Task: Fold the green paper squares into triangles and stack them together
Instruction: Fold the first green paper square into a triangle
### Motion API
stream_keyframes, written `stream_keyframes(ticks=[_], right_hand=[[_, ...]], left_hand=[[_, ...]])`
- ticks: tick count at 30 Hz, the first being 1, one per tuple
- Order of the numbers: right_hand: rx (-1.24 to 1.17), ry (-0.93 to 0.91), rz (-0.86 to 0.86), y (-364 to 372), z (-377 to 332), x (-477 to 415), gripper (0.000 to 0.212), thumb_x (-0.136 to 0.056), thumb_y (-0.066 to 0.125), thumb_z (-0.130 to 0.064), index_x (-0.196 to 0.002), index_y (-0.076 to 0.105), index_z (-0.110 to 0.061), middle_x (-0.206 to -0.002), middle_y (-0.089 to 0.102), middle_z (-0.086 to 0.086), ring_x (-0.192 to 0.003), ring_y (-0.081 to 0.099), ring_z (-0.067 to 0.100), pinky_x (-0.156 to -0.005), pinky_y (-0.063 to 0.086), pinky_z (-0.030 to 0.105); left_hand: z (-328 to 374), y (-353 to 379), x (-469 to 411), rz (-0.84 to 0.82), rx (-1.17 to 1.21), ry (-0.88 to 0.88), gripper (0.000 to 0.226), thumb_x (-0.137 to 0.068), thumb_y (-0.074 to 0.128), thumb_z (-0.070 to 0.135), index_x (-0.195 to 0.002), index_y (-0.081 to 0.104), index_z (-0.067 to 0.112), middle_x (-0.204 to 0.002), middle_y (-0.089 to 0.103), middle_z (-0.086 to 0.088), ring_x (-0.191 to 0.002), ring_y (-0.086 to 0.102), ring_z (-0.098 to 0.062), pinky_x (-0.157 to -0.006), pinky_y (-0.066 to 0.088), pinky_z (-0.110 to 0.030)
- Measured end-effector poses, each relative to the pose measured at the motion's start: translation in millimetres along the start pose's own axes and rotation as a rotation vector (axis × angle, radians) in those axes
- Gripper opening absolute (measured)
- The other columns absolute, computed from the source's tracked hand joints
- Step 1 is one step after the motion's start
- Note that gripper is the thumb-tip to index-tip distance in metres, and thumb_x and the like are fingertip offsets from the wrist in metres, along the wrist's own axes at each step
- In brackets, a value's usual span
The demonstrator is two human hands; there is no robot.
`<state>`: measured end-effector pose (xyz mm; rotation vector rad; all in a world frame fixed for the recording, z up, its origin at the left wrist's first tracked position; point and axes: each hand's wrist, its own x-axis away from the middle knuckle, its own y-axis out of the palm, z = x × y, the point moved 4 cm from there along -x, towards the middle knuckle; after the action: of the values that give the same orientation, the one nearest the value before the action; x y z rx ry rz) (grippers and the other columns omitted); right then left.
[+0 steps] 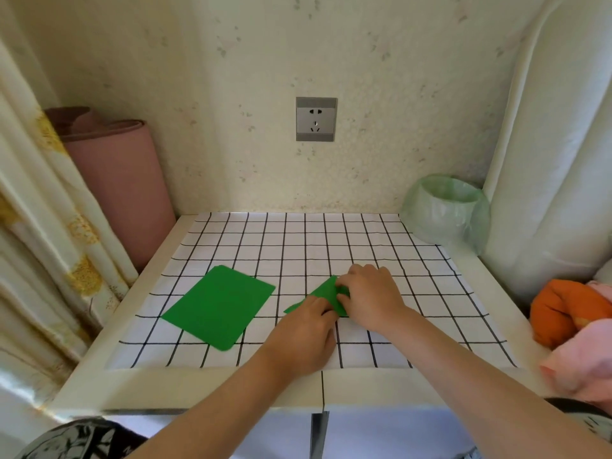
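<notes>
A flat green paper sheet (219, 306) lies on the checked cloth (298, 246) at the left. A small folded green paper (326, 290) lies at the cloth's middle, mostly covered by both hands. My left hand (303, 336) rests on its near left part, fingers pressing down on it. My right hand (371, 298) lies over its right part, with fingertips on the paper's raised edge; whether they pinch it I cannot tell.
A pink rolled mat (116, 180) leans in the left corner by a curtain (36, 233). A green-lined bin (447, 210) stands at the back right. Orange and pink cloth (576, 326) lies at the right. A wall socket (316, 119) is behind.
</notes>
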<state>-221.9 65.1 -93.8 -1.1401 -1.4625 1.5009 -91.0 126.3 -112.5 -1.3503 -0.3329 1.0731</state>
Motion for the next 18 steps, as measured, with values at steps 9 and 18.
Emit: stream_keyframes(ticks=[9,18], right_hand=[[0.099,-0.194,0.14,2,-9,46,0.015,-0.079,0.062,-0.021,-0.078,0.075,-0.026,-0.094,0.069,-0.008,-0.09,0.055,0.021,-0.077,0.039,0.036],[0.04,-0.148,0.119,9,-3,64,0.046,-0.088,0.03,-0.028,-0.098,0.075,-0.027,-0.107,0.069,-0.01,-0.098,0.056,0.02,-0.094,0.035,0.038]], left_hand=[[1,0,9,-0.064,0.006,-0.016,0.033,-0.09,0.041,0.026,-0.109,0.064,0.014,-0.099,0.053,-0.001,-0.095,0.045,-0.017,-0.075,0.047,-0.032],[5,-5,10,-0.104,-0.081,-0.07,0.043,-0.091,0.031,0.033,-0.113,0.064,0.017,-0.099,0.052,-0.001,-0.096,0.049,-0.019,-0.064,0.048,-0.033]])
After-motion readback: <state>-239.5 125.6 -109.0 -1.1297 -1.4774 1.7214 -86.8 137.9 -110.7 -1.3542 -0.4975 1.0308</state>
